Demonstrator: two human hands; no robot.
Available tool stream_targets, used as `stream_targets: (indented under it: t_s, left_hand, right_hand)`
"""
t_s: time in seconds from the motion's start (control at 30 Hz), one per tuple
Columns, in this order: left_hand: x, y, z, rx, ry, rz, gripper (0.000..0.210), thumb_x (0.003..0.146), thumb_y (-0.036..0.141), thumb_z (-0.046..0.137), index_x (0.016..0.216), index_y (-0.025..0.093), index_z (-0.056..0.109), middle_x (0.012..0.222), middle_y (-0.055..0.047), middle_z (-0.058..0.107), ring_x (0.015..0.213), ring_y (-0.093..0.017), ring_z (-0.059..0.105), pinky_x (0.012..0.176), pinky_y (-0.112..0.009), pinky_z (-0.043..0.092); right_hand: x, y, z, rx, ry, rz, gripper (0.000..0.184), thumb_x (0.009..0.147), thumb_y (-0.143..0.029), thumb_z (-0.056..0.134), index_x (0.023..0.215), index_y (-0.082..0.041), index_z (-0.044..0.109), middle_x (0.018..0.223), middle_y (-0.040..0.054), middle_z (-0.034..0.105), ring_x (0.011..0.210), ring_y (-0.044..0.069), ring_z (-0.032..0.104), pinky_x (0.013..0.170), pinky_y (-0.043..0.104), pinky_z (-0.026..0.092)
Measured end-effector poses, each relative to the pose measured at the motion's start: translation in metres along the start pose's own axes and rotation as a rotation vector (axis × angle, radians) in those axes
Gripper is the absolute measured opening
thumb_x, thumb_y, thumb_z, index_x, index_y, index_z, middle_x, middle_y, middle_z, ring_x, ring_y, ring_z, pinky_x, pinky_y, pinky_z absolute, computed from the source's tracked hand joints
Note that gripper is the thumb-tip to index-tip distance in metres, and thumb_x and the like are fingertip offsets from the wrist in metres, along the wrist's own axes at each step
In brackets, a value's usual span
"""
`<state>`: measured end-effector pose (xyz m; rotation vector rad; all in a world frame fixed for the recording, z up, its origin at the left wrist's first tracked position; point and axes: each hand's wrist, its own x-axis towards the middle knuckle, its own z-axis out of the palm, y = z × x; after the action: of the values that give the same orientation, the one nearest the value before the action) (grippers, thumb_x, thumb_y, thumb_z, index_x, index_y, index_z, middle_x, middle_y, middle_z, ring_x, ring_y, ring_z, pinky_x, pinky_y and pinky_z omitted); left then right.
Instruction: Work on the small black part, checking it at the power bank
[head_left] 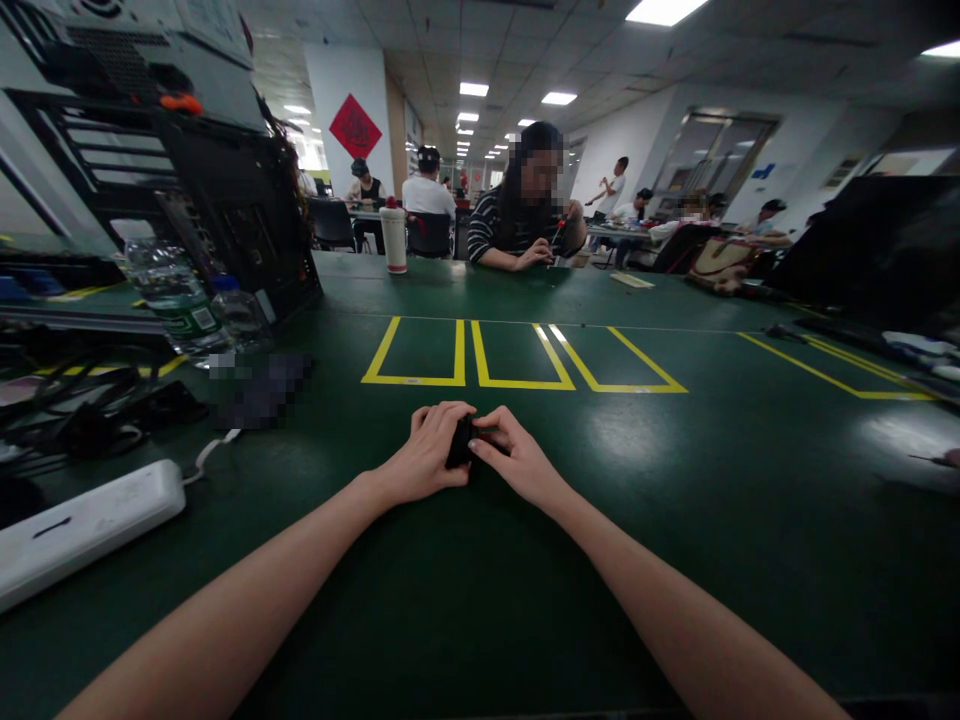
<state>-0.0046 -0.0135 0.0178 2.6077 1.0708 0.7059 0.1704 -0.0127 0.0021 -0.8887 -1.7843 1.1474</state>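
A small black object (pixel 460 442) is between my two hands, just above or on the green table (pixel 480 600). Its kind cannot be made out, since my fingers cover much of it. My left hand (pixel 426 452) is closed round its left side, fingers over the top and thumb below. From the right, the thumb and fingertips of my right hand (pixel 517 455) pinch at its edge. Beyond my hands, yellow tape frames (pixel 529 384) mark the table top.
To the left are a white power strip (pixel 90 525), tangled black cables (pixel 97 405), plastic bottles (pixel 176 290) and an open computer case (pixel 240 210). A white cup (pixel 394 238) stands at the far edge. Across the table sits a person in a striped top (pixel 487 235), holding a tool.
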Motion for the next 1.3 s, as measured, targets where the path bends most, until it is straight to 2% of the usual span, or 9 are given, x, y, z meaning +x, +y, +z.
stream_targets:
  t_s: [0.2, 0.37, 0.63, 0.83, 1.03, 1.2, 1.3]
  left_hand:
    - [0.001, -0.006, 0.007, 0.004, 0.024, -0.007, 0.058, 0.070, 0.021, 0.055, 0.121, 0.021, 0.027, 0.118, -0.009, 0.042, 0.113, -0.026, 0.038, 0.098, -0.044, 0.024]
    - [0.000, -0.007, 0.007, 0.001, 0.026, -0.003, 0.059, 0.070, 0.023, 0.055, 0.122, 0.021, 0.027, 0.118, -0.009, 0.041, 0.113, -0.025, 0.038, 0.098, -0.043, 0.024]
    - [0.001, -0.009, 0.011, 0.025, 0.062, 0.002, 0.060, 0.069, 0.021, 0.057, 0.121, 0.020, 0.027, 0.117, -0.009, 0.042, 0.113, -0.025, 0.037, 0.096, -0.042, 0.024]
    - [0.001, -0.007, 0.010, 0.018, 0.057, 0.006, 0.058, 0.069, 0.022, 0.056, 0.119, 0.020, 0.029, 0.115, -0.009, 0.043, 0.111, -0.025, 0.039, 0.096, -0.042, 0.025]
    - [0.001, -0.005, 0.006, 0.011, 0.039, -0.003, 0.058, 0.069, 0.022, 0.056, 0.120, 0.020, 0.028, 0.117, -0.009, 0.042, 0.112, -0.025, 0.039, 0.097, -0.043, 0.025]
    - [0.001, 0.000, 0.000, 0.006, 0.009, -0.005, 0.058, 0.071, 0.021, 0.055, 0.121, 0.021, 0.027, 0.118, -0.009, 0.042, 0.113, -0.025, 0.038, 0.097, -0.043, 0.025]
    - [0.001, 0.001, -0.001, 0.009, 0.010, -0.012, 0.057, 0.071, 0.020, 0.055, 0.120, 0.021, 0.027, 0.117, -0.009, 0.043, 0.112, -0.025, 0.039, 0.096, -0.044, 0.026]
  right_hand:
    - [0.001, 0.001, 0.000, 0.003, 0.004, 0.063, 0.026, 0.080, -0.023, 0.052, 0.105, -0.021, 0.044, 0.108, 0.0050, 0.051, 0.103, 0.018, 0.053, 0.090, 0.038, 0.043]
    - [0.000, -0.001, -0.003, 0.031, -0.057, 0.025, 0.022, 0.077, -0.021, 0.055, 0.097, -0.022, 0.045, 0.101, 0.0019, 0.052, 0.099, 0.017, 0.054, 0.087, 0.036, 0.044]
    - [0.003, 0.008, 0.000, 0.046, 0.012, 0.007, 0.014, 0.079, -0.024, 0.053, 0.091, -0.022, 0.045, 0.089, -0.0008, 0.050, 0.088, 0.015, 0.057, 0.077, 0.031, 0.048]
    - [0.004, 0.006, -0.001, 0.034, 0.000, 0.051, 0.025, 0.079, -0.022, 0.053, 0.102, -0.022, 0.044, 0.106, 0.0035, 0.050, 0.100, 0.017, 0.053, 0.089, 0.036, 0.044]
    - [0.001, -0.002, -0.004, 0.077, -0.083, 0.042, 0.021, 0.078, -0.021, 0.054, 0.097, -0.022, 0.045, 0.100, 0.0011, 0.051, 0.100, 0.017, 0.053, 0.087, 0.036, 0.045]
    - [0.000, -0.001, 0.000, 0.033, -0.005, 0.028, 0.013, 0.080, -0.027, 0.051, 0.091, -0.023, 0.046, 0.091, -0.0005, 0.050, 0.090, 0.016, 0.056, 0.078, 0.034, 0.048]
    - [0.003, 0.002, 0.002, 0.012, 0.037, 0.006, 0.013, 0.080, -0.026, 0.051, 0.091, -0.022, 0.045, 0.090, -0.0003, 0.051, 0.090, 0.015, 0.056, 0.081, 0.033, 0.047]
